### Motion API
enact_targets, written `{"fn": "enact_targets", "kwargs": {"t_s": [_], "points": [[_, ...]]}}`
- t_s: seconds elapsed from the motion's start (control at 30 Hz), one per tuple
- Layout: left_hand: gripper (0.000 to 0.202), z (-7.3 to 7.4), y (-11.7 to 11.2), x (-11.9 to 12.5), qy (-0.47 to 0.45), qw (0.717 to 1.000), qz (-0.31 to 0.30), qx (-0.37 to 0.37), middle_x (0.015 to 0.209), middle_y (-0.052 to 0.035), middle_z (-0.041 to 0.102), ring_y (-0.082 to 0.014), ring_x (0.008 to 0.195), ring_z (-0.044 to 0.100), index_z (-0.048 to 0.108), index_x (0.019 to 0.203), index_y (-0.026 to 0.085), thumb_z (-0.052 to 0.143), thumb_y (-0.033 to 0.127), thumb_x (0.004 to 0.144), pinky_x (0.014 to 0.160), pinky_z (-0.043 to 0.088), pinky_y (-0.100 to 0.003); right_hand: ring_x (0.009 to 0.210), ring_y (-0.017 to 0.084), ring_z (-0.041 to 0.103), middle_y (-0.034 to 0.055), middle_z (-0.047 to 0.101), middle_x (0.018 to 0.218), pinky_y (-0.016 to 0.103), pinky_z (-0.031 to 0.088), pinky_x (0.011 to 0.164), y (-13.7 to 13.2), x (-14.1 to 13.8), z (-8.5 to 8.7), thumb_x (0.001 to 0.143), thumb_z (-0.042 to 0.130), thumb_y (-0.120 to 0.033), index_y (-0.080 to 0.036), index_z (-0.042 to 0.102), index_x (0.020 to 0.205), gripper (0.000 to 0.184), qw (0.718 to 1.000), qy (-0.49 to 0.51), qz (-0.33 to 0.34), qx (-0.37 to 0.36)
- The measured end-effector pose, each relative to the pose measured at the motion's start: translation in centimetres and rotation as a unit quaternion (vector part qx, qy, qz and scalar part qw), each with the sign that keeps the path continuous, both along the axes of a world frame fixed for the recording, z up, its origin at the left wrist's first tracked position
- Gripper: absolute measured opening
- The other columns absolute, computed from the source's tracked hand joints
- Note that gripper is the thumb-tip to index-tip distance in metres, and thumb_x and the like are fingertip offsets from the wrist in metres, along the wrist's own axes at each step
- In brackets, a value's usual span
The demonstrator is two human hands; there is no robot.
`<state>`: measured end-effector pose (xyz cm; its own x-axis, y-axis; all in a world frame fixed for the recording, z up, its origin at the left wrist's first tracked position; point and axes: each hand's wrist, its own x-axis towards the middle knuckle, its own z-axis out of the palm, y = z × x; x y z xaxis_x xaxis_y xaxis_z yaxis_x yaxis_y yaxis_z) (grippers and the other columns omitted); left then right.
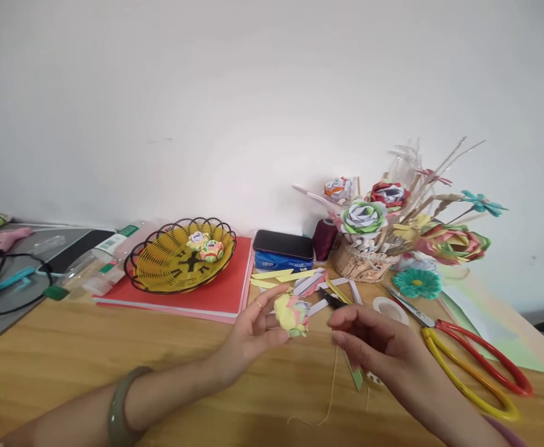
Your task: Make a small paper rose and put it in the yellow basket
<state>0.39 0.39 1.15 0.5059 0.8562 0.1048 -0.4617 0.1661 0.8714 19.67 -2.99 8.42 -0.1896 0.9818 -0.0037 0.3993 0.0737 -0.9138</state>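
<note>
My left hand (260, 326) holds a small paper flower (291, 315) with yellow, pink and green petals between thumb and fingers. Just to the right, my right hand (369, 341) is closed in a pinch, its thumb and fingertips together. A thin tan thread (333, 385) hangs from beneath those fingertips and curls onto the table. Any needle in the pinch is too small to make out. Behind the right hand lie a black pointed object (331, 299) and a white tape roll (391, 310), both partly covered.
A yellow woven basket (155, 273) with two paper flowers rests on red paper (234, 292). Paper strips (276, 275), a phone (283, 244) on a blue pack and a purple thread spool (324, 239) lie behind. At right stand a flower pot (360, 266) and large scissors (481, 347).
</note>
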Motion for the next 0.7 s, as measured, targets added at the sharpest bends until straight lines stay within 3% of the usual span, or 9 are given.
{"fn": "enact_targets", "kwargs": {"t_s": [0.1,0.2,0.33,0.53,0.7], "points": [[0.056,0.2,-0.1,0.0,-0.018,1.000,-0.007,-0.022,0.126,-0.0066,0.051,-0.0184,0.097,0.057,0.048,0.123,0.030,0.068,0.020,0.071,0.074,0.048,-0.026,0.053,0.011,0.048,-0.0019,0.054,0.061,0.020,0.040,0.048,0.3,-0.9,-0.8,0.082,0.054,-0.031,-0.021,0.060,0.077,0.013,0.992,-0.055,-0.009,0.114],[0.057,0.7,-0.1,0.0,-0.030,0.998,-0.013,-0.056,0.118,-0.0081,0.056,-0.0169,0.087,0.060,0.048,0.122,0.027,0.069,0.021,0.070,0.073,0.048,-0.028,0.053,0.011,0.050,-0.0017,0.056,0.063,0.020,0.041,0.048,0.4,-1.1,-1.7,0.083,0.053,-0.029,-0.022,0.058,0.078,0.010,0.985,-0.072,0.002,0.157],[0.060,1.1,-0.2,0.0,-0.028,0.995,-0.038,-0.087,0.101,-0.0080,0.062,-0.0151,0.073,0.062,0.046,0.124,0.022,0.070,0.022,0.069,0.067,0.049,-0.029,0.054,0.011,0.052,-0.0012,0.058,0.067,0.021,0.044,0.050,0.1,-1.3,-2.5,0.084,0.052,-0.027,-0.022,0.055,0.082,0.007,0.986,-0.060,0.034,0.154],[0.056,1.1,-0.1,0.0,-0.012,0.995,-0.050,-0.087,0.111,-0.0072,0.058,-0.0133,0.074,0.063,0.050,0.116,0.023,0.072,0.015,0.065,0.065,0.050,-0.025,0.058,0.012,0.051,-0.0003,0.058,0.070,0.022,0.044,0.052,0.2,-1.2,-3.1,0.086,0.050,-0.028,-0.022,0.055,0.080,0.010,0.988,-0.046,-0.004,0.144],[0.056,0.9,0.0,0.0,0.004,0.997,-0.045,-0.069,0.100,-0.0042,0.061,-0.0130,0.066,0.065,0.045,0.113,0.025,0.070,0.012,0.065,0.055,0.050,-0.021,0.053,0.011,0.049,-0.0017,0.055,0.064,0.021,0.042,0.048,0.1,-1.7,-3.4,0.084,0.051,-0.027,-0.021,0.054,0.076,0.010,0.988,-0.049,0.007,0.147]]}}
